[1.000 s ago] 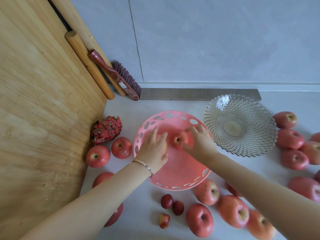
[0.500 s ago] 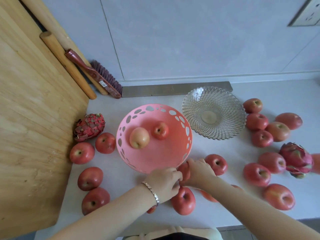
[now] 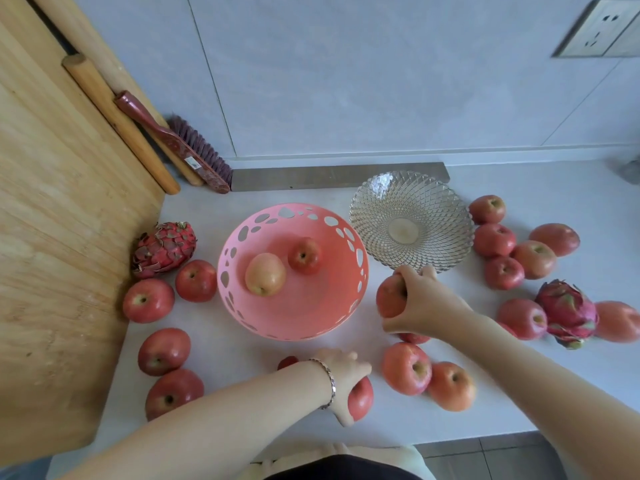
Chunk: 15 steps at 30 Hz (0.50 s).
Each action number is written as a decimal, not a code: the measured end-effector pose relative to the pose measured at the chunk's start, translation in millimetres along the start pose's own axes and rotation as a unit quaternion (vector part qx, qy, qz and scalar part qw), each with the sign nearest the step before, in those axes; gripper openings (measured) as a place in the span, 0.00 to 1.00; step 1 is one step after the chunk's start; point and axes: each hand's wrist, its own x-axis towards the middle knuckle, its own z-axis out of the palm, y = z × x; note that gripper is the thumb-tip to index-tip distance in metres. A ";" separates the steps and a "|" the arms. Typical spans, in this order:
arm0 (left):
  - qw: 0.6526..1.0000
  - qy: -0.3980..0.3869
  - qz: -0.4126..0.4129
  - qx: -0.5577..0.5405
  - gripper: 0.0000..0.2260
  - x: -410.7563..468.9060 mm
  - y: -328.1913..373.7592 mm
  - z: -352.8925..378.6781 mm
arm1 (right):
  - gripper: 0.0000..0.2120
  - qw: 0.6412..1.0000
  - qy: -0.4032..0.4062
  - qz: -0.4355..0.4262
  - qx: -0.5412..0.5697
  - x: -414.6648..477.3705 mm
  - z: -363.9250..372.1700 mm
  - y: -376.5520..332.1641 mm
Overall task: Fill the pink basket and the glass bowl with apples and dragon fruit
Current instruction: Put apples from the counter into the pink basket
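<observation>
The pink basket (image 3: 332,317) sits mid-counter with two apples in it, a pale one (image 3: 265,274) and a red one (image 3: 304,256). Right of it and further back stands the glass bowl (image 3: 446,216), nothing inside. My right hand (image 3: 424,301) grips a red apple (image 3: 389,296), raised between basket and bowl. My left hand (image 3: 344,379) is closed over another red apple (image 3: 362,398) near the counter's front edge. One dragon fruit (image 3: 164,247) lies left of the basket, a second dragon fruit (image 3: 568,311) at the right.
Loose red apples lie left (image 3: 149,300), front (image 3: 407,368) and right (image 3: 493,240) of the basket. A big wooden board (image 3: 52,202) leans along the left. A rolling pin (image 3: 117,119) and brush (image 3: 180,147) rest against the wall. The counter edge runs close below my arms.
The two apples now lie in the basket. Both hands drew back to the front; my right hand lifted an apple up toward the bowl, my left closed on another apple.
</observation>
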 end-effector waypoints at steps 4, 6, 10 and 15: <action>0.996 0.041 0.001 -0.078 0.29 -11.0 1.1 -11.5 | 0.32 0.993 0.027 0.022 0.109 9.0 1.4 7.3; 0.981 0.099 0.008 -0.166 0.27 -30.1 -4.0 -28.5 | 0.32 0.985 0.071 0.021 0.159 14.6 1.3 8.9; 0.922 0.248 -0.047 -0.293 0.26 -70.5 -44.3 -57.7 | 0.35 0.971 0.122 -0.027 0.203 27.7 9.7 -2.9; 0.830 0.389 -0.198 -0.347 0.32 -87.8 -98.6 -53.5 | 0.37 0.987 0.067 -0.093 0.114 52.2 37.5 -52.1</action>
